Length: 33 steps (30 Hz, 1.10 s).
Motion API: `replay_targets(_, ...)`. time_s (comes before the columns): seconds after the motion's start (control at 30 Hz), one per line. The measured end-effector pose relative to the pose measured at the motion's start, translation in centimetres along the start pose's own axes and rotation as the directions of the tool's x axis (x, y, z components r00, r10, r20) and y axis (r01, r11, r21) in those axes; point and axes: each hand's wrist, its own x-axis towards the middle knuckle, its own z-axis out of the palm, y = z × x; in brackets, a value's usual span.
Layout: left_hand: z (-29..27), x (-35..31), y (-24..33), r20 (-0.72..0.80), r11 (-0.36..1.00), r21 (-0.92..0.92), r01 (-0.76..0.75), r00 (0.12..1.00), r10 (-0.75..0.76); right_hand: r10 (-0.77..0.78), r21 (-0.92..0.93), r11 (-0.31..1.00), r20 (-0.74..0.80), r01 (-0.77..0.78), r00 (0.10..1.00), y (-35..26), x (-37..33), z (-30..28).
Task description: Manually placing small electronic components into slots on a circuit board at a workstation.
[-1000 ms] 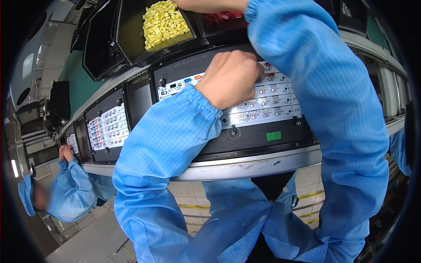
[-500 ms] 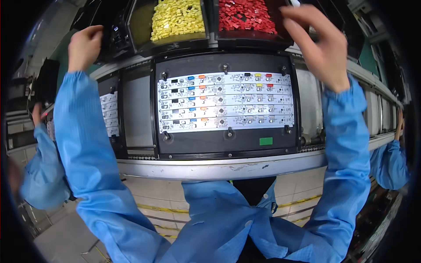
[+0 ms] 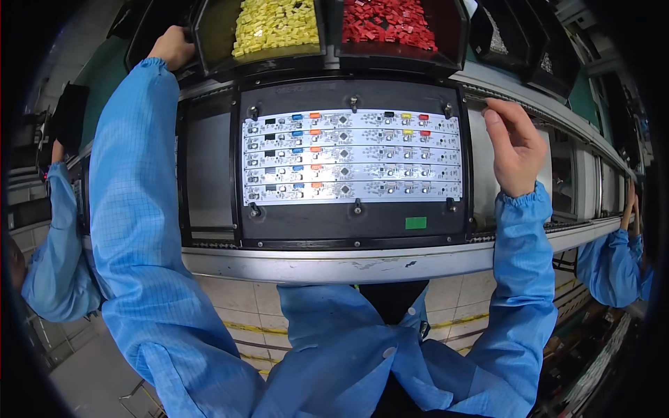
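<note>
White strip circuit boards point(image 3: 352, 157) lie stacked in rows on a black fixture tray point(image 3: 300, 226). Blue, orange and black connectors sit toward their left; farther right, yellow and red ones stand on the two far rows, with a black one on the farthest. My right hand point(image 3: 516, 146) hovers just beyond the tray's right edge, thumb and forefinger pinched together; anything between them is too small to name. My left hand point(image 3: 172, 47) reaches to a dark bin at the far left, its fingers mostly hidden by the bin beside it.
Beyond the tray stand a bin of yellow connectors point(image 3: 275, 28) and a bin of red connectors point(image 3: 387, 24). More dark bins point(image 3: 543, 63) line the far right. A metal rail point(image 3: 334, 266) runs along the near side. Co-workers' blue sleeves point(image 3: 63, 258) show at both sides.
My right hand has come down and nearer from beside the red connectors, its fingers now pinched. My left hand has moved farther away and rightward to the dark bin. The view has shifted slightly.
</note>
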Motion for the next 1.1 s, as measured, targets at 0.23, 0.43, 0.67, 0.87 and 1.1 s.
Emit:
replay_targets(0.23,1.0,2.7,-1.1,-0.242,1.0,0.008,-0.026,0.97,0.027,0.024,0.019,1.0,-0.019,-0.023,1.0,1.3,-0.1,-0.4)
replay_targets(0.43,0.9,1.7,-2.3,-0.41,0.993,0.0,-0.121,0.905,0.111,0.023,-0.018,1.0,-0.014,-0.023,1.0,2.1,-0.2,0.1)
replay_targets(0.67,-2.7,-5.2,-0.9,-0.597,0.87,-0.413,-0.268,0.802,-0.036,-0.056,-0.009,0.998,-0.012,0.056,0.998,2.2,-0.3,-0.4)
replay_targets(0.87,-3.0,-20.6,11.9,-0.361,0.501,-0.761,-0.412,0.911,0.201,-0.069,-0.039,0.997,0.002,0.069,0.998,2.0,-0.6,-0.4)
replay_targets(1.1,0.5,-23.1,19.3,0.053,0.445,-0.876,-0.186,0.88,0.472,-0.017,0.014,1.0,-0.015,0.017,1.0,1.7,-0.8,-0.5)
